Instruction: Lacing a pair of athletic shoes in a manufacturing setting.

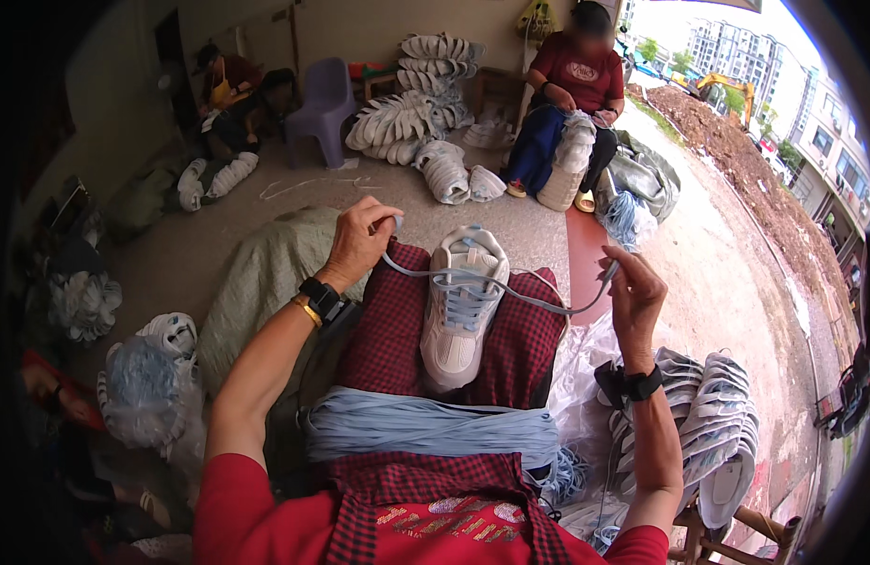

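A white sneaker (460, 309) with pale blue laces lies on my lap, toe toward me, on a red checked apron (383, 330). My left hand (361, 237) is raised left of the shoe, pinching one end of the blue lace (425, 274). My right hand (633, 292) is held up on the right, gripping the other lace end, which stretches across from the shoe's eyelets. A thick bundle of loose blue laces (425, 424) lies across my lap below the shoe.
Stacks of white shoes (708, 428) stand at my right, bagged laces and shoes (147, 377) at my left. A green sack (260, 278) lies ahead. A seated person in red (571, 104) works on shoes beyond; another person (223, 89) sits far left near a purple chair (322, 104).
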The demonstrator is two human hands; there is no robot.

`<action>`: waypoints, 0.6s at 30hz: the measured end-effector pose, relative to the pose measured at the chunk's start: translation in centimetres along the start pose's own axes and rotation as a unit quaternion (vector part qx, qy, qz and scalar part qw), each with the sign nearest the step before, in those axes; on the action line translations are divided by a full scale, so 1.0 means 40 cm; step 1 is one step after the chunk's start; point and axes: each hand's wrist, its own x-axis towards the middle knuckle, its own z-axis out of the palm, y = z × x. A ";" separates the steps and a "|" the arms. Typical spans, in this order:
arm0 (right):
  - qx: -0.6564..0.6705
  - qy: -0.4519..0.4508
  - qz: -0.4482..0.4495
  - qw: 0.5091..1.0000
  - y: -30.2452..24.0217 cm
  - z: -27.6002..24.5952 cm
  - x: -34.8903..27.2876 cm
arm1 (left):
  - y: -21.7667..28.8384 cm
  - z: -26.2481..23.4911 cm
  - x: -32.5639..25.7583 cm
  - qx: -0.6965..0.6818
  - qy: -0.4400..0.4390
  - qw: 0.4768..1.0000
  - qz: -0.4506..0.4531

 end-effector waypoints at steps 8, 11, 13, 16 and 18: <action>0.234 -0.131 0.143 0.953 0.017 0.193 -0.029 | 0.192 0.135 0.081 -0.054 -0.262 0.960 0.080; 0.226 -0.161 0.167 0.946 0.024 0.214 -0.029 | 0.188 0.174 0.059 -0.051 -0.291 0.951 0.095; 0.223 -0.172 0.168 0.945 0.027 0.223 -0.034 | 0.193 0.185 0.050 -0.043 -0.303 0.947 0.100; 0.228 -0.181 0.171 0.941 0.022 0.224 -0.032 | 0.198 0.183 0.052 -0.048 -0.314 0.945 0.081; 0.233 -0.172 0.159 0.944 0.027 0.224 -0.031 | 0.196 0.183 0.050 -0.055 -0.312 0.945 0.080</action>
